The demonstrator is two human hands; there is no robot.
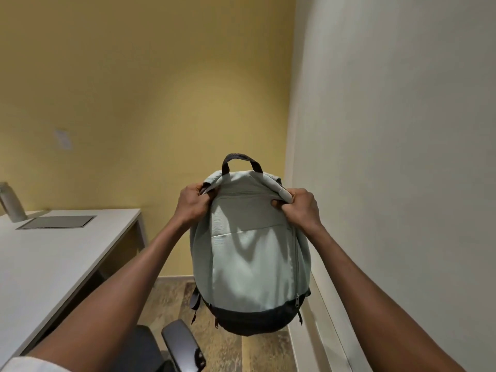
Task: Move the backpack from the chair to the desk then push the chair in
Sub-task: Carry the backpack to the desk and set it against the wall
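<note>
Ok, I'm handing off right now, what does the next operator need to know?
Left hand and right hand: each shut on the top corners of the backpack.
Backpack: lifted clear of the chair, hanging upright in the air, right of the desk.
Desk: a bottle and a flat panel at its far end; near part bare.
Done: bag picked up.
Left: set it on the desk, then push the chair in.

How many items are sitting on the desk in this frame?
2. A bottle stands at the desk's far left edge, partly cut off by the frame, and a flat grey panel lies just right of it. The desk's left part is out of view.
</note>
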